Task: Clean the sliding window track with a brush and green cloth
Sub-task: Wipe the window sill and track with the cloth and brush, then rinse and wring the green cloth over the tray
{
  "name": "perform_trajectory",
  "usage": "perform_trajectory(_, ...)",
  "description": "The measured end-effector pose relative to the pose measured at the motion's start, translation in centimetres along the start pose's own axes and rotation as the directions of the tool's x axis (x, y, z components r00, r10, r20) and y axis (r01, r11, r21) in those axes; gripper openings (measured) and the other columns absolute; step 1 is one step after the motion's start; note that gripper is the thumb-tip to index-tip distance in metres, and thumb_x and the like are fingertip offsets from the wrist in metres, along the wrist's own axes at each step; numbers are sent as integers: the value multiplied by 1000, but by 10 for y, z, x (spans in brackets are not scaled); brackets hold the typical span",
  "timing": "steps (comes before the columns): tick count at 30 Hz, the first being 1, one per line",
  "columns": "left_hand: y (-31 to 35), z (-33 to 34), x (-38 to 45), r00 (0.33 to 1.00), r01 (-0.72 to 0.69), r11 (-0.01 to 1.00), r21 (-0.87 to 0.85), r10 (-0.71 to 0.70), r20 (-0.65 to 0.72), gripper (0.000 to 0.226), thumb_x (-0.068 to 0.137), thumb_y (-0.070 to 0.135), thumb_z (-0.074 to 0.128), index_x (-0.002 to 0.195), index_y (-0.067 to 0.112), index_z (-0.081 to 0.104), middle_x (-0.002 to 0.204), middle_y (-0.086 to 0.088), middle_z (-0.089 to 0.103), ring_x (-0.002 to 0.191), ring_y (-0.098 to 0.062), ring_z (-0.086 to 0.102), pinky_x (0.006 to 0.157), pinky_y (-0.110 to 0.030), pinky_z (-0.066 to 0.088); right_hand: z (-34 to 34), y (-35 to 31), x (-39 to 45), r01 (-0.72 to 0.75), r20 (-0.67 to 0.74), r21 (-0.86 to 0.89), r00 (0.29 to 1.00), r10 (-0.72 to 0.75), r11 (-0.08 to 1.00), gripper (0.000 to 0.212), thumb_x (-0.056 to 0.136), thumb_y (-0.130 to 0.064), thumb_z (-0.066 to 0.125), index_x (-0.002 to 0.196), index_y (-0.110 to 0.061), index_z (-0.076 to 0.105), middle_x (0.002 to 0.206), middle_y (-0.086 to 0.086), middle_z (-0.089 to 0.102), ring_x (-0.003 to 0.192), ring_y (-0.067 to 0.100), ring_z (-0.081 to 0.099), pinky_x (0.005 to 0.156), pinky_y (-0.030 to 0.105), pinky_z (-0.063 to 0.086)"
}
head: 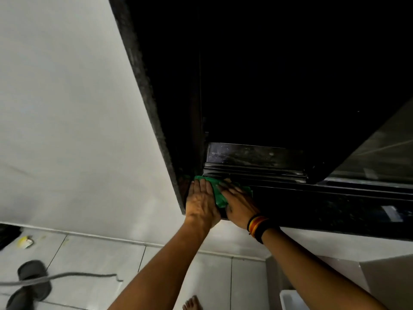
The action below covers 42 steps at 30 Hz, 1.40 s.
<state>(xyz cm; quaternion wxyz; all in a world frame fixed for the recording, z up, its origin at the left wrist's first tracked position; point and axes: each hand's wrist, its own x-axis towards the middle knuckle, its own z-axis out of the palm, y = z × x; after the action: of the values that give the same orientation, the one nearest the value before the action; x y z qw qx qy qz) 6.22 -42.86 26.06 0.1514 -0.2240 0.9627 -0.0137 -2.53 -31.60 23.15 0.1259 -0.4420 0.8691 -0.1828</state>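
Observation:
A green cloth [218, 193] lies bunched at the left end of the black sliding window track [279, 175], in the corner by the dark frame. My left hand [202, 203] lies flat on the cloth's left part, fingers pointing up at the frame corner. My right hand [238, 203], with striped bands at the wrist, presses on the cloth's right part, fingers spread over it. Most of the cloth is hidden under both hands. No brush is in view.
The glass sash [368, 157] stands slid to the right. A dark stone sill [335, 211] runs below the track. A white wall is at left. On the tiled floor lie grey sandals [31, 285], a grey cord [67, 277], a white container [292, 299] and my bare foot [193, 304].

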Motion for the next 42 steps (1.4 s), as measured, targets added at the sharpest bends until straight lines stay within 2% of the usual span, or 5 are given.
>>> perform_trajectory(7, 15, -7, -19, 997, 53, 984, 172, -63, 53, 82, 93, 41, 43, 156, -5, 19, 159, -28, 31, 144, -42, 36, 123, -47, 25, -15, 8, -6, 28, 78, 68, 996, -33, 997, 67, 88, 6, 41, 150, -19, 40, 161, 0, 33, 149, 20, 27, 124, 31, 16)
perform_trajectory(17, 5, 0, -1, 995, 0, 981, 196, -20, 100, 118, 85, 50, 68, 157, -6, -7, 169, -25, -1, 158, -36, 0, 130, -44, 5, -3, -2, -9, -55, 63, 16, 997, 54, 998, 62, 93, -8, 42, 153, -22, 33, 165, -4, 21, 153, 18, 15, 125, 41, 13)
perform_trajectory(27, 1, 39, -97, 950, -279, 960, -25, 272, -151, 63, 87, 16, 45, 150, 14, 41, 145, -11, 52, 141, -32, 42, 128, -39, 20, -19, 10, -120, -89, 70, 311, 995, 70, 946, 47, 87, -18, 39, 126, -30, 63, 124, -4, 70, 113, 12, 63, 102, 31, 49)
perform_trajectory(34, 40, 28, -78, 904, 71, 322, -944, 379, 197, 20, 85, 10, 82, 99, -3, 77, 102, -26, 77, 100, -41, 74, 98, -52, 57, 9, 72, -237, -465, 227, 849, 750, 621, 252, 17, 81, -14, 55, 84, -17, 71, 88, 14, 73, 86, 27, 69, 72, 34, 52)
perform_trajectory(42, 225, 117, -74, 812, 251, 439, -863, 390, 435, 28, 88, 17, 79, 112, 3, 74, 107, -23, 76, 103, -40, 73, 92, -51, 60, 77, 139, -367, -425, 406, 866, 285, 868, -265, 33, 74, -9, 82, 105, -12, 72, 101, 11, 77, 93, 25, 72, 68, 28, 59)
